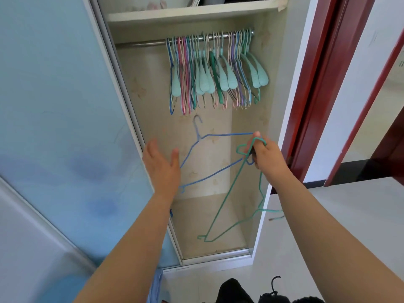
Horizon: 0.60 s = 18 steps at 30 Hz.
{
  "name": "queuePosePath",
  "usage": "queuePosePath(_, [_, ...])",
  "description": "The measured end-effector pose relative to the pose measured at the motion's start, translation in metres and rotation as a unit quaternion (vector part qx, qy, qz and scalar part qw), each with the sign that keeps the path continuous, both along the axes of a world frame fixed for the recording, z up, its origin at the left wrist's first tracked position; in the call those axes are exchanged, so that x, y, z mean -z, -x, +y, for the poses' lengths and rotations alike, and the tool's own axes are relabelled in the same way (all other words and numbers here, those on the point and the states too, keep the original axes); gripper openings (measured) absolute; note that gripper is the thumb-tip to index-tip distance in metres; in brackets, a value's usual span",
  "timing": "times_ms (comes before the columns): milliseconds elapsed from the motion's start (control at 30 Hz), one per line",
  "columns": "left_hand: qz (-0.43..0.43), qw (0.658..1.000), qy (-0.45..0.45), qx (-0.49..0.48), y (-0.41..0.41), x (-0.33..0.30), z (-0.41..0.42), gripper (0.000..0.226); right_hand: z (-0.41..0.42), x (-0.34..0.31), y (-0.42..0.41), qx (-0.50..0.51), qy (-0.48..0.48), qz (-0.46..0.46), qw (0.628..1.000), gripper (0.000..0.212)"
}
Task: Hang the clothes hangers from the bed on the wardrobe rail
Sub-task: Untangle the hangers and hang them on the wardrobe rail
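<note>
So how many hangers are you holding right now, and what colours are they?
Blue wire hanger: 1
Green wire hanger: 1
Total: 2, both gripped in the right hand. The left hand holds none.

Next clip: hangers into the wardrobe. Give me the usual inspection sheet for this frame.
Surface: wardrobe floor, bare where visible.
Job's things: blue hanger and green hanger in the right hand; rail crowded with hung hangers, free at its left end.
Clutter: dark items at the bottom edge.
Grippers: right hand grips both hangers; left hand open, beside the blue hanger.
Cables: nothing seen.
Surroundings: sliding door left, shelf above, red frame right.
</note>
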<state>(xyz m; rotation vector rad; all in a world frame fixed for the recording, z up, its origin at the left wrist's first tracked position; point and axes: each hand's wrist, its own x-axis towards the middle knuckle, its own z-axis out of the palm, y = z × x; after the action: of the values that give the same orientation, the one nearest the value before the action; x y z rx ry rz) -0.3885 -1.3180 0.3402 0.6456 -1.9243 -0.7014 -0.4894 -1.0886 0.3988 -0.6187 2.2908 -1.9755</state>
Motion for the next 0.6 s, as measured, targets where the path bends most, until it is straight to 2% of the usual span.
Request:
queuePosePath(67, [-0.120, 0.988, -0.098, -0.014, -0.006, 0.024, -0.022, 0.073, 0.001, 0.004, 0.005, 0.001, 0.068, -0.036, 0.997, 0.049])
queuePosePath(133, [-0.232, 0.965, -0.121, -0.009, -0.012, 0.039, -0.042, 0.076, 0.002, 0.001, 0.007, -0.009, 0.136, -0.080, 0.987, 0.048])
queuePosePath(300, [-0.310, 0.938, -0.127, 0.087, -0.018, 0.029, -0.062, 0.069, 0.006, -0.003, 0.014, -0.092, 0.203, -0.163, 0.961, 0.052])
queuePosePath(367, [-0.349, 0.886, -0.246, 0.182, -0.026, 0.020, -0.058, 0.076, 0.006, -0.004, 0.016, -0.132, 0.234, -0.174, 0.947, 0.059])
queuePosePath(400, [-0.356, 0.840, -0.338, 0.233, -0.032, 0.018, -0.057, 0.083, 0.006, -0.006, 0.016, -0.142, 0.240, -0.175, 0.944, 0.062])
queuePosePath(467, [-0.296, 0.735, -0.511, 0.335, -0.047, 0.019, -0.058, 0.085, 0.009, -0.010, 0.018, -0.129, 0.247, -0.173, 0.945, 0.067])
queuePosePath(500, [-0.238, 0.692, -0.568, 0.376, -0.054, 0.019, -0.060, 0.076, 0.010, -0.010, 0.020, -0.112, 0.254, -0.171, 0.945, 0.067])
queuePosePath(533, [-0.187, 0.666, -0.596, 0.407, -0.060, 0.019, -0.063, 0.061, 0.011, -0.009, 0.024, -0.086, 0.258, -0.165, 0.948, 0.066])
queuePosePath(600, [-0.151, 0.651, -0.590, 0.454, -0.068, 0.012, -0.067, 0.039, 0.012, -0.002, 0.032, -0.017, 0.241, -0.148, 0.959, 0.060])
